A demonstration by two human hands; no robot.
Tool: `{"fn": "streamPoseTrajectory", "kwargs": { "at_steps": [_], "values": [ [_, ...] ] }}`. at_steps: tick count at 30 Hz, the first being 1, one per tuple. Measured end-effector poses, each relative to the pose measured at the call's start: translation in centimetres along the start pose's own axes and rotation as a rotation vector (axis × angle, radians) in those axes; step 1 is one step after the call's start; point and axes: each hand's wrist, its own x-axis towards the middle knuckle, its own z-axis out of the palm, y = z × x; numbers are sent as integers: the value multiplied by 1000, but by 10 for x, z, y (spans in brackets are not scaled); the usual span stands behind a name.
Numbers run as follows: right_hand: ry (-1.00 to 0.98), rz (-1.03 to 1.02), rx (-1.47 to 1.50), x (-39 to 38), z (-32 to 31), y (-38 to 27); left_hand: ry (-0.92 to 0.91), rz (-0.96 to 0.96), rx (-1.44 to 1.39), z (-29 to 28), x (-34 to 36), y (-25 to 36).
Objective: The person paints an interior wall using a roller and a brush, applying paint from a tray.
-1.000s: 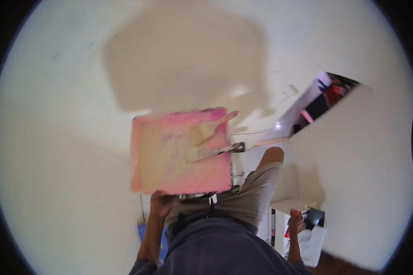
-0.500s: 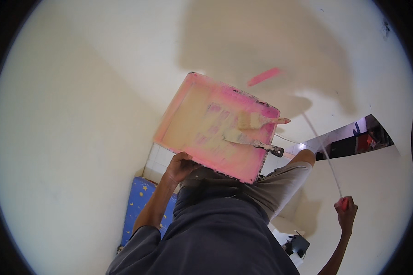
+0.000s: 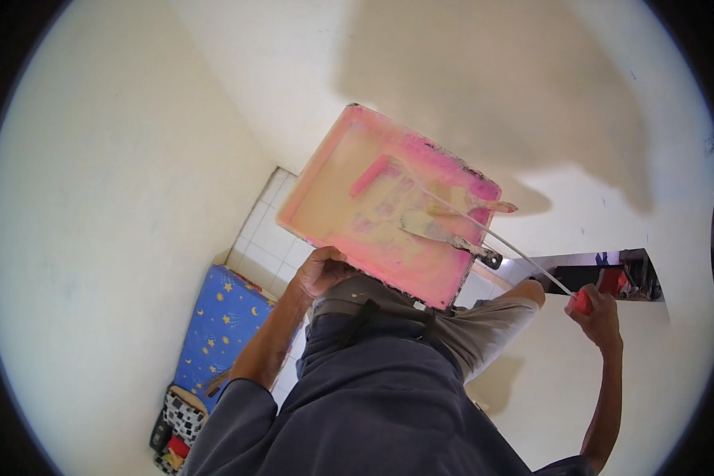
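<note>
My left hand (image 3: 325, 271) grips the lower left edge of a pink-stained paint tray (image 3: 440, 282) with cream paint in it. In my right hand (image 3: 600, 324), out to the right, is the red handle of a paint roller (image 3: 370, 176). Its long thin rod reaches across to the pink roller sleeve, which is over the tray's paint; whether it touches the paint I cannot tell. A paint-crusted brush (image 3: 496, 205) and a putty knife (image 3: 432, 228) lie across the tray's right side, their handles sticking out past its rim.
Cream walls (image 3: 103, 182) rise on both sides, meeting at a corner behind the tray. White floor tiles (image 3: 266, 226) show below. A blue mattress with stars (image 3: 222, 321) and a checkered item (image 3: 184, 416) are at the lower left. A dark opening (image 3: 611, 274) is at the right.
The roller sleeve has come from the wall down and left over the tray. My right hand has risen slightly, its grip kept. The tray has shifted a little up and right in view.
</note>
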Motion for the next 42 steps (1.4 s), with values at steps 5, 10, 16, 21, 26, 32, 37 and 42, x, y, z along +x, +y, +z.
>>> {"fn": "streamPoseTrajectory", "kwargs": {
  "at_steps": [5,10,16,21,26,32,37,42],
  "values": [
    [75,-115,12,27,6,-4,0,13,14,-18,11,-7],
    [2,-48,-11,37,-17,-16,13,13,-21,-7,6,-1],
    [27,-160,-83,39,-13,-15,-17,-12,-8,-11,6,2],
    [25,-94,-171,31,-30,-5,-55,-30,19,-7,8,11],
    [51,-58,-37,9,-53,-3,-13,-41,55,-5,10,12],
    [84,31,-49,-23,-70,16,-26,-55,58,3,5,15],
    [103,9,-159,-37,-80,29,-34,-33,79,-1,5,14],
    [23,-3,2,-23,-83,15,-34,-33,97,3,6,13]
  ]
}}
